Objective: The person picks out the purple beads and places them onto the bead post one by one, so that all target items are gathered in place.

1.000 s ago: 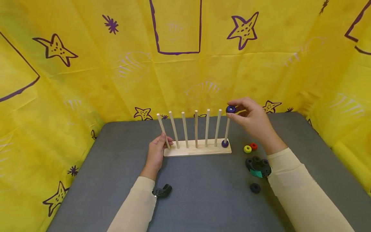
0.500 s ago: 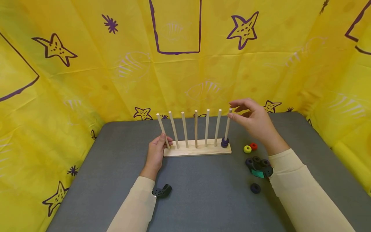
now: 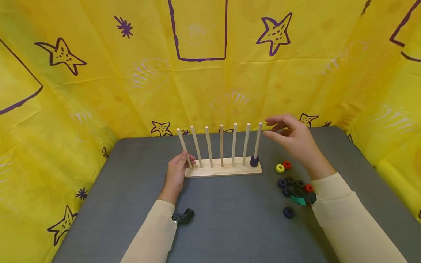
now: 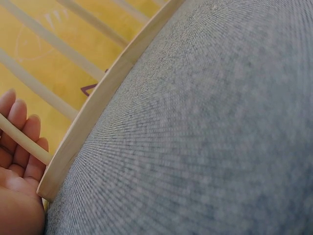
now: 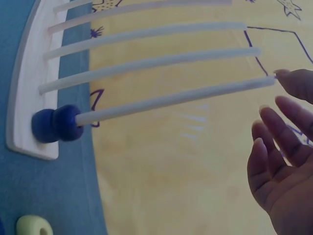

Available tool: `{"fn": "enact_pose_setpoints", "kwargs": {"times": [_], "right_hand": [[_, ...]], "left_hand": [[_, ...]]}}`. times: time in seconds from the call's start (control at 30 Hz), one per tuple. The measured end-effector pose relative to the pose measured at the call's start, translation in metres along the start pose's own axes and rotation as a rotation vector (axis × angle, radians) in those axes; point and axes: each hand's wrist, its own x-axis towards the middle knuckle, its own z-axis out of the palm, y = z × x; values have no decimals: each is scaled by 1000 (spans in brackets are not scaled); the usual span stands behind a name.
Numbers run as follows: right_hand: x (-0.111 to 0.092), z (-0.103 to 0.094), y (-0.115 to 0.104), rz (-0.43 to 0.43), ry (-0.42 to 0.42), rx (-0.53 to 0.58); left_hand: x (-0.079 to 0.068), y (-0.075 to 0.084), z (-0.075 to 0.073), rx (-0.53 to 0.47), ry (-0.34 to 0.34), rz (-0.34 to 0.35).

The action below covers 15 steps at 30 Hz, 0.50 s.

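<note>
A wooden peg stand (image 3: 223, 170) with a row of upright dowels stands on the table. Two dark blue rings (image 5: 57, 123) are stacked at the foot of its rightmost dowel (image 3: 258, 140). My left hand (image 3: 177, 171) grips the stand's left end, thumb in front of the leftmost dowel (image 4: 24, 141) and fingers behind it. At the top of the rightmost dowel, my right hand (image 3: 292, 137) is just to the right, fingers loosely bent with nothing between them.
Right of the stand lie a yellow ring (image 3: 280, 168) and a red ring (image 3: 287, 165). Nearer, several dark blue rings (image 3: 282, 183) and another red ring (image 3: 308, 187) lie around the right wrist strap (image 3: 298, 200) in view. One dark ring (image 3: 289, 212) lies apart. Yellow patterned cloth (image 3: 204, 91) hangs behind.
The right hand let go of a blue ring, which dropped down the rightmost dowel onto the one below. The hand then moved slightly right. The left hand stayed in place.
</note>
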Motion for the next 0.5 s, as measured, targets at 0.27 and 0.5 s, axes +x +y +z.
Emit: {"fn": "enact_pose_setpoints", "kwargs": {"times": [0.27, 0.5], "right_hand": [[-17, -6, 12, 23, 15, -26], [-33, -13, 26, 64, 19, 19]], "left_hand": [[1, -1, 0, -4, 3, -4], [0, 0, 0, -12, 2, -7]]}}
